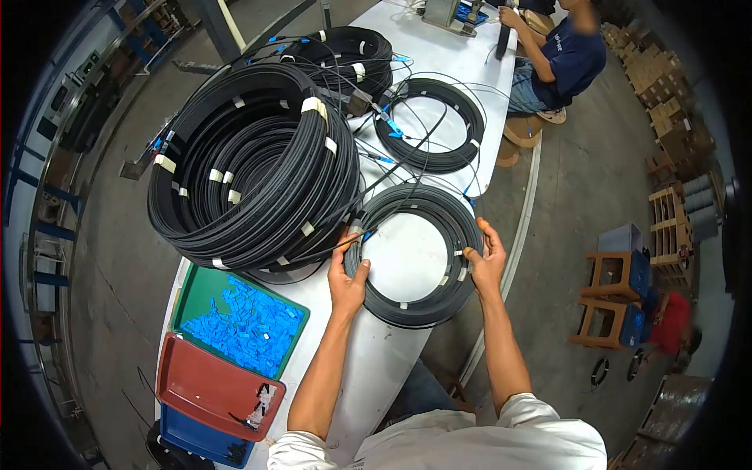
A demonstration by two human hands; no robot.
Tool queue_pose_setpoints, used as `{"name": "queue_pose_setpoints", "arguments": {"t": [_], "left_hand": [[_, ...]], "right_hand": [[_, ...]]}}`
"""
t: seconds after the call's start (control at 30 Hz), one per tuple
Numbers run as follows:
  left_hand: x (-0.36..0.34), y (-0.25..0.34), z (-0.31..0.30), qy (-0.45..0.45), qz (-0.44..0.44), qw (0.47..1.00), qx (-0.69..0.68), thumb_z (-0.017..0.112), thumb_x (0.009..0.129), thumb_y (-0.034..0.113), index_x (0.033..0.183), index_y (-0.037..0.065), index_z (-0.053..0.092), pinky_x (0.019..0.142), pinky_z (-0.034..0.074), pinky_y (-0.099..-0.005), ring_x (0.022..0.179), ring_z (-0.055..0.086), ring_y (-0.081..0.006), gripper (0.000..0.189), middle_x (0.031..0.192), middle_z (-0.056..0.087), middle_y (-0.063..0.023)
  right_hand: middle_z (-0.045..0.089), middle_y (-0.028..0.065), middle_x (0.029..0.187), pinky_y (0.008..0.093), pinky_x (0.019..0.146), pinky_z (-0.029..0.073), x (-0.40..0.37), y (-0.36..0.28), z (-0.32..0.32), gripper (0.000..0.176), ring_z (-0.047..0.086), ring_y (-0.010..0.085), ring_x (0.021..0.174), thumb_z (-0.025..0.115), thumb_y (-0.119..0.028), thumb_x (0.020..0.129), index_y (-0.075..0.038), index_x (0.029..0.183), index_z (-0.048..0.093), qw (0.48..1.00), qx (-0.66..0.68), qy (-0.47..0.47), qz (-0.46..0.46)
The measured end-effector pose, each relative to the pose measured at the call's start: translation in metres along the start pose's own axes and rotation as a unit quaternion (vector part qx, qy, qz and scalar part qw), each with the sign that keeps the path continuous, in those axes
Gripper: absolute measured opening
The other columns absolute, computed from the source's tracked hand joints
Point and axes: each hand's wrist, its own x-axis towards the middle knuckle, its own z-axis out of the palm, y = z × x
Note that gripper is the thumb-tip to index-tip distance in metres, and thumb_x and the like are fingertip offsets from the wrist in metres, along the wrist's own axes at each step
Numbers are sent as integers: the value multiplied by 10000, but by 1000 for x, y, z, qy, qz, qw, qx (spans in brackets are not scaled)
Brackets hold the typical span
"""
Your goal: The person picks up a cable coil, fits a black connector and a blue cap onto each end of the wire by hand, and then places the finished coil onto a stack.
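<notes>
Between my two hands is a coil of black cable (407,313), bound in places with pale tape, over the white table. My left hand (347,280) grips the coil's left side, thumb on top, near a blue connector. My right hand (488,262) has its thumb on the right side of the coil and its fingers around the outer edge. A tall stack of black cable coils (258,180) stands just left of my left hand. Beyond my coil lies another black coil (431,125), with loose cable and blue connectors across it.
A green tray (182,301) holds many small blue pieces. A red tray (211,384) and a blue tray (204,439) lie nearer me. More coils (345,59) sit at the back left. A co-worker (560,59) sits at the table's far right. Orange stools (607,274) stand on the floor.
</notes>
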Motion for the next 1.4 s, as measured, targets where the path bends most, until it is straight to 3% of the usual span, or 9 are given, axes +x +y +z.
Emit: {"name": "queue_pose_setpoints", "arguments": {"t": [0.57,0.73,0.83,0.9,0.97,1.07,1.17,1.23,1.4], "left_hand": [[3,-11,3,7,4,1000,-26,585,863,-11,1356,27,518,1137,297,-356,1324,477,-258,499,1400,535,-164],[5,-19,2,7,0,999,-44,613,879,31,1348,31,524,1127,307,-359,1311,479,-257,478,1389,543,-154],[2,-13,2,-1,1,999,-39,685,916,173,1369,46,505,1117,322,-362,1308,474,-258,504,1383,542,-146],[-7,-13,-1,17,-7,999,-51,709,916,233,1400,54,468,1120,323,-367,1317,470,-268,570,1411,522,-155],[-26,-17,-14,23,3,999,-43,717,908,301,1475,43,388,1158,287,-395,1389,407,-282,704,1486,456,-155],[-75,-18,-35,44,-1,998,-36,711,916,302,1498,49,360,1182,259,-418,1426,366,-273,726,1531,401,-144],[-138,-27,-57,70,-105,991,-49,682,943,270,1485,64,377,1170,295,-439,1395,420,-255,655,1529,411,-112],[-181,-17,-77,78,-142,986,-31,626,980,256,1461,65,410,1096,403,-418,1294,535,-252,561,1484,476,-94],[-291,-34,-124,158,-247,956,31,599,988,186,1278,81,618,965,506,-355,1101,660,-224,309,1233,673,-98]], "right_hand": [[442,193,1479,338,1126,357,-1,-1,5,657,456,277,1369,558,197,742,64,1380,475,1000,-14,-7,16],[448,183,1472,336,1102,386,-2,4,4,616,478,274,1345,577,173,770,68,1371,487,1000,-3,-9,2],[462,174,1455,350,1093,396,-2,4,3,644,494,282,1324,631,87,819,35,1428,428,999,-23,-35,14],[477,159,1434,338,1051,426,-3,6,1,714,510,270,1303,673,-33,868,-32,1497,336,980,-140,36,-136],[493,151,1401,306,948,468,-5,8,-11,772,554,245,1218,676,-119,897,-97,1538,247,989,-67,65,-111],[526,150,1332,292,803,475,-26,9,-28,705,577,205,1063,644,-125,924,-133,1519,266,990,-47,107,-81],[525,157,1347,373,972,465,-49,9,-41,589,533,274,1221,570,-77,959,-92,1493,322,986,-73,143,-49],[540,166,1326,390,1036,431,-69,10,-35,521,528,276,1221,623,-151,974,17,1417,405,957,-151,112,-219],[542,176,1269,386,965,447,-136,-15,30,315,549,283,1131,588,-118,1000,51,1258,520,927,-164,-117,-316]]}}
